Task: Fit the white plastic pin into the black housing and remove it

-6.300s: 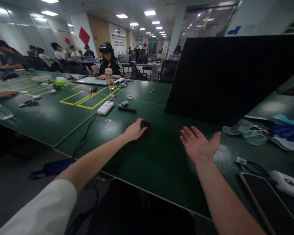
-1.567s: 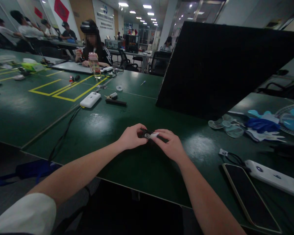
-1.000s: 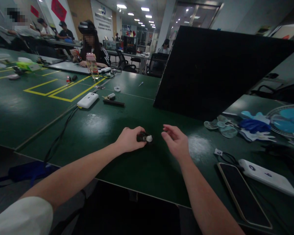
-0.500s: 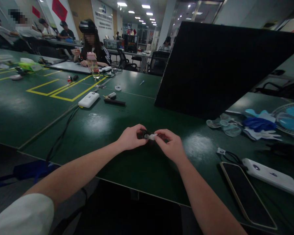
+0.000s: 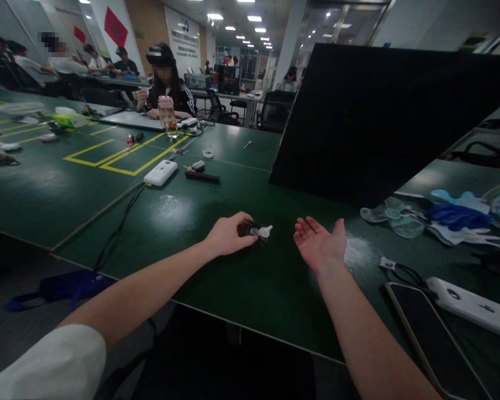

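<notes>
My left hand (image 5: 230,235) grips a small dark part with a round metallic centre (image 5: 254,230) between thumb and fingers, just over the green table (image 5: 216,278). From the right end of this part sticks out a white piece (image 5: 265,231) with a short narrow tip. What kind of thing it is, I cannot make out. To the right, my right hand (image 5: 321,244) is turned palm up with its fingers spread apart. It holds nothing and stands clear of the dark part.
Beyond my hands rises a large black panel (image 5: 379,122). A white power bank (image 5: 161,173) and a dark bar (image 5: 202,176) lie further left. At right are a phone (image 5: 433,339), another power bank (image 5: 470,305), blue-and-white gloves (image 5: 458,216) and clear fan blades (image 5: 404,222). A person (image 5: 166,89) sits opposite.
My right hand has let go of the white piece, moved right and turned palm up with fingers opened. My left hand keeps its hold. The view has shifted slightly.
</notes>
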Demonstrator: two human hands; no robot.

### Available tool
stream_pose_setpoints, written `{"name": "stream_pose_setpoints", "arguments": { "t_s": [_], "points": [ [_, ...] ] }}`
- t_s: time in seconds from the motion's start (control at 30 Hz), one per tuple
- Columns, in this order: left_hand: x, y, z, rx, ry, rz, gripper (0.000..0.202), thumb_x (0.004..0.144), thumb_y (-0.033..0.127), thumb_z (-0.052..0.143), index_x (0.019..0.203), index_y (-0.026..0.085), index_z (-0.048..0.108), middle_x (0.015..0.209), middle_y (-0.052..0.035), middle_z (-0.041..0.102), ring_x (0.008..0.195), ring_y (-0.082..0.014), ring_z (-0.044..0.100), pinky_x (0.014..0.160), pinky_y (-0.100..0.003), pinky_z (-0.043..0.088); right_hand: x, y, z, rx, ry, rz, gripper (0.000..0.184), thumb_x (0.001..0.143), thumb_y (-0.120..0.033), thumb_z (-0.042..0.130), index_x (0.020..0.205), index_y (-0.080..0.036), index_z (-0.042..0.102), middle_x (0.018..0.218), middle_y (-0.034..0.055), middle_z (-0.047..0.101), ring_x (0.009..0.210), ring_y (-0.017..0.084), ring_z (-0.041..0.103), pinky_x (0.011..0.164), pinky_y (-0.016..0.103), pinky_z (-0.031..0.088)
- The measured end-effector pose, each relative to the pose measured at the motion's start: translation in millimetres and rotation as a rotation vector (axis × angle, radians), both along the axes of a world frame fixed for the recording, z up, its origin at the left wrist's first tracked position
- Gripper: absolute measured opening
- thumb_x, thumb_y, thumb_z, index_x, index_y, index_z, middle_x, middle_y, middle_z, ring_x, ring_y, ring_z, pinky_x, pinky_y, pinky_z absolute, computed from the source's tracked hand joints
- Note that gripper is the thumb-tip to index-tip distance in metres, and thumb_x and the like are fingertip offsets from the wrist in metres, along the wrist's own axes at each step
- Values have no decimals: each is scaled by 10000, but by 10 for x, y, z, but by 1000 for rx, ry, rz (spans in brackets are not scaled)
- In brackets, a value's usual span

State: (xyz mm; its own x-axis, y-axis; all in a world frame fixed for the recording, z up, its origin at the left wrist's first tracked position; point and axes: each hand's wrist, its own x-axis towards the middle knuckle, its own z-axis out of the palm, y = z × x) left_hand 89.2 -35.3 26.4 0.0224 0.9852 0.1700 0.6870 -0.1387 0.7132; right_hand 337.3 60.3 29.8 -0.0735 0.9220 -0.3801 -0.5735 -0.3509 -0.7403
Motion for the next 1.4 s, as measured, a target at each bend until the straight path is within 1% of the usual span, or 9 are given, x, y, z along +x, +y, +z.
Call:
{"name": "stream_pose_setpoints", "arguments": {
  "t_s": [0.17, 0.37, 0.5, 0.67, 0.8, 0.97, 1.03, 1.17, 1.4],
  "points": [
    [-291, 10, -36, 78, 66, 86, 508, 800, 434, 684, 1255, 244, 560, 1205, -67, 675, 1073, -249, 661, 904, -398, 540, -19, -27, 56, -26, 14, -28, 681, 873, -791, 244, 1019, -238, 614, 1123, 112, 673, 933, 240, 660, 652, 370, 566],
    [-1149, -153, 7, 101, 365, 170, 526, 777, 347, 665, 1272, 220, 540, 1161, -83, 690, 1037, -267, 671, 928, -429, 521, -8, -11, 51, 9, 16, 14, 692, 877, -790, 214, 1008, -235, 605, 1097, 117, 669, 927, 246, 650, 627, 374, 557],
    [-1612, -223, 106, 216, 688, 69, 509, 765, 290, 650, 1262, 202, 583, 1225, -112, 671, 1157, -301, 614, 1125, -536, 343, -33, -26, 38, 41, 26, 47, 713, 873, -798, 212, 1006, -223, 612, 1084, 127, 669, 925, 251, 644, 624, 375, 550],
    [-1849, -267, 204, 247, 899, -78, 521, 768, 191, 625, 1287, 239, 606, 1324, -123, 627, 1275, -320, 530, 1146, -565, 267, -46, -65, 55, 43, 4, 65, 721, 867, -807, 224, 1032, -226, 617, 1135, 124, 663, 963, 254, 636, 637, 374, 549],
    [-1925, -313, 169, 247, 910, 18, 506, 767, 173, 626, 1266, 257, 620, 1328, -120, 623, 1304, -324, 505, 1149, -550, 261, -34, -70, 53, 65, 0, 74, 709, 870, -803, 238, 1058, -224, 602, 1134, 121, 656, 974, 255, 637, 665, 381, 554],
    [-2013, -205, -67, 141, 522, 684, 497, 818, 293, 612, 1303, 203, 548, 1286, -156, 632, 1153, -320, 613, 988, -462, 451, -36, -62, 37, 76, 11, 87, 709, 867, -800, 253, 1057, -218, 611, 1129, 128, 660, 952, 254, 644, 657, 381, 557],
    [-2005, -88, -157, 82, 279, 799, 529, 831, 338, 615, 1324, 186, 500, 1247, -150, 654, 1114, -288, 641, 943, -410, 484, -39, -62, 32, 76, 11, 91, 721, 859, -813, 241, 1047, -226, 614, 1129, 126, 666, 946, 257, 647, 645, 383, 558],
    [-1824, 186, -241, 77, -40, 719, 512, 883, 406, 587, 1316, 170, 451, 1214, -132, 672, 1067, -211, 665, 928, -339, 495, -30, -68, 37, 95, 3, 81, 740, 841, -838, 214, 1039, -242, 604, 1108, 119, 676, 945, 265, 653, 642, 398, 559],
    [-1008, 537, -251, -15, 118, 505, 537, 892, 456, 594, 1319, 178, 425, 1208, -175, 671, 1067, -294, 676, 915, -424, 503, 56, -38, 99, 141, 36, 11, 786, 827, -853, 156, 1000, -237, 614, 1004, 101, 692, 865, 242, 660, 633, 383, 532]
  ]
}}
